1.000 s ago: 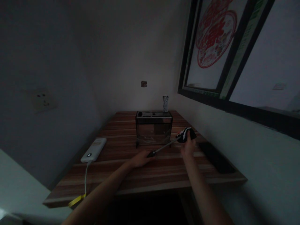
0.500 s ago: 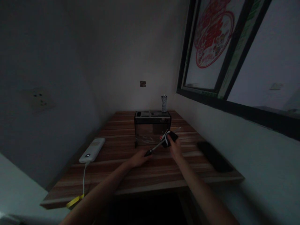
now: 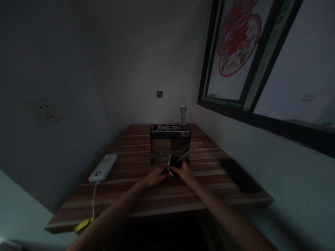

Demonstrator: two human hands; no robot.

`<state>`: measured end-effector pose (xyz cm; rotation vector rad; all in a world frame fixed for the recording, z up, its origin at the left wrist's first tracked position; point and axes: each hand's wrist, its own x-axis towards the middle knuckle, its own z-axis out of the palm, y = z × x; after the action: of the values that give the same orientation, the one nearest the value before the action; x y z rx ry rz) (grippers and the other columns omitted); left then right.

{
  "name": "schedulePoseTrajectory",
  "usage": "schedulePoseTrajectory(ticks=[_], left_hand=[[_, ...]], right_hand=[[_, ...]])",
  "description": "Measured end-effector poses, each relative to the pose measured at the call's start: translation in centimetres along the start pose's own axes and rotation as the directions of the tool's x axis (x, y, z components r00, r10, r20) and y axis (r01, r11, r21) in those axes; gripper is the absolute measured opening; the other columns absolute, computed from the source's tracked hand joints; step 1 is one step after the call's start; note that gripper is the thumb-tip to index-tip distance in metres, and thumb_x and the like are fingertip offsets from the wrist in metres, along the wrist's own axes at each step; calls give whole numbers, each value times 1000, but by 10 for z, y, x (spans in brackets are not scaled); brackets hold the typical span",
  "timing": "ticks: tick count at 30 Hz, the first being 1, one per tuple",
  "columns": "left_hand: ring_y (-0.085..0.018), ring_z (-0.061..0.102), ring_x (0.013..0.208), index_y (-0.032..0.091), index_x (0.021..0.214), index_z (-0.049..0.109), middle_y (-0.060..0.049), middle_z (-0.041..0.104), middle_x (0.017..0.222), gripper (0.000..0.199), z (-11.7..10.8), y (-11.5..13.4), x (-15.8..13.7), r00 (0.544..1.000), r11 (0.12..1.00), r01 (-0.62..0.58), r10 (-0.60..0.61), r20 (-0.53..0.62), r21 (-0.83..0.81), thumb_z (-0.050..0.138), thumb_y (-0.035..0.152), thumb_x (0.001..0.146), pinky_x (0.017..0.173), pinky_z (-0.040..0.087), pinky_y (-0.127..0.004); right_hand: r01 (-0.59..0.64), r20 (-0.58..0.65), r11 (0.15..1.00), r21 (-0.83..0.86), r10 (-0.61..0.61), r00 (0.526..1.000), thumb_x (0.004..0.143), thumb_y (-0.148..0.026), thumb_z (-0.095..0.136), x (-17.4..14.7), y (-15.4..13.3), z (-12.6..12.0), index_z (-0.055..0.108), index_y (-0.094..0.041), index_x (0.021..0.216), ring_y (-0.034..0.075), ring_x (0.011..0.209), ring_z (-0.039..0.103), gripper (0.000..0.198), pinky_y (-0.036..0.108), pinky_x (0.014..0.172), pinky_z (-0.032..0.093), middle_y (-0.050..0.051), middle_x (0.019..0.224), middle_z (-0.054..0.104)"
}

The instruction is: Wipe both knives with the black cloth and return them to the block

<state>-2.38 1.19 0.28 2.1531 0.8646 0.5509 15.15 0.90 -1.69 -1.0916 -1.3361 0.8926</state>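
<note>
My left hand (image 3: 155, 176) is closed around the dark handle (image 3: 164, 170) of a long, thin metal tool, perhaps a knife or a rod. Its pale shaft (image 3: 192, 150) points up and to the right. A black, cloth-like piece (image 3: 175, 162) with white edging is wrapped around the shaft close to the handle. My right hand (image 3: 184, 171) grips this piece, thumb on the near side. Both hands are almost together above the table, in front of a clear-walled box. The dim light hides the finer detail of the tool and the piece.
Behind my hands stands a small tank-like box (image 3: 170, 135) with a black top, bearing a silvery cylinder (image 3: 183, 116). On the wooden table (image 3: 138, 146) lie a white power bank (image 3: 103, 168) with a cable at left and a flat black object (image 3: 239, 175) at right.
My right hand has slid the black piece down the shaft, leftward and toward me, to the handle. More of the shaft's far end now shows. My left hand has hardly moved.
</note>
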Motion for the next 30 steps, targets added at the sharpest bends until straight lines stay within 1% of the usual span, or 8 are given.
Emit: schedulePoseTrajectory(ticks=[4, 6, 11, 14, 17, 21, 26, 30], left_hand=[[-19, 56, 88, 13, 103, 57, -5, 64, 97, 31, 1, 0, 0, 1000, 1000, 24, -23, -19, 6, 48, 31, 80, 83, 41, -30], [-19, 56, 91, 14, 105, 56, -4, 63, 100, 31, 1, 0, -1, 1000, 1000, 14, -14, -24, -9, 49, 31, 80, 85, 40, -29], [-17, 56, 88, 14, 104, 57, -4, 63, 100, 30, 0, 2, 0, 1000, 999, -17, 17, 4, -33, 48, 31, 80, 83, 41, -27], [-17, 55, 85, 13, 103, 56, -4, 63, 97, 30, 0, 3, 0, 1000, 999, -18, 18, -8, -32, 48, 30, 80, 81, 41, -27], [-16, 54, 80, 13, 101, 56, -2, 62, 91, 28, 0, 4, 0, 1000, 1000, 3, -3, -11, -24, 47, 30, 80, 76, 42, -25], [-13, 49, 69, 11, 87, 57, 0, 58, 75, 26, 0, 0, 1, 1000, 1000, 14, -14, 2, -12, 44, 33, 81, 66, 40, -22], [-11, 45, 67, 12, 91, 55, 2, 53, 74, 26, 0, -1, 1, 1000, 1000, -14, 14, -11, -1, 45, 34, 81, 64, 38, -21], [-10, 42, 63, 13, 83, 54, 3, 48, 68, 27, -1, 2, 1, 999, 999, 34, -34, -10, 36, 44, 38, 81, 59, 35, -21]], right_hand=[[-36, 27, 999, 4, 36, 999, 53, -41, 74, -2, -5, 0, 62, -17, 85, 23, 84, 63, 42, 38, 77, 49, 5, 85, 69], [-49, 13, 999, -14, 49, 999, 52, -41, 74, -3, -9, 0, 62, -17, 85, 24, 84, 63, 42, 38, 77, 49, 6, 85, 69], [-19, -25, 999, -27, 18, 1000, 52, -38, 75, -4, -14, -1, 60, -17, 90, 24, 90, 61, 46, 38, 81, 48, 6, 91, 68], [-1, 2, 999, -33, 1, 1000, 55, -39, 73, -2, -12, -2, 60, -17, 91, 24, 91, 61, 44, 37, 82, 47, 7, 93, 67], [-2, 49, 1000, -31, 3, 999, 59, -41, 70, 0, -9, -4, 61, -16, 88, 24, 86, 62, 38, 37, 78, 49, 7, 88, 68], [17, 33, 999, 34, -18, 999, 61, -42, 69, 2, -11, -6, 63, -16, 85, 23, 83, 63, 36, 36, 74, 50, 7, 88, 69], [-13, 4, 991, 130, 13, 1000, 62, -45, 68, 2, -21, -11, 63, -16, 82, 23, 74, 65, 35, 34, 68, 52, 6, 80, 70], [-9, -40, 972, 235, 19, 999, 64, -44, 67, 4, -24, -15, 62, -16, 86, 22, 71, 66, 36, 33, 66, 52, 6, 79, 70]])
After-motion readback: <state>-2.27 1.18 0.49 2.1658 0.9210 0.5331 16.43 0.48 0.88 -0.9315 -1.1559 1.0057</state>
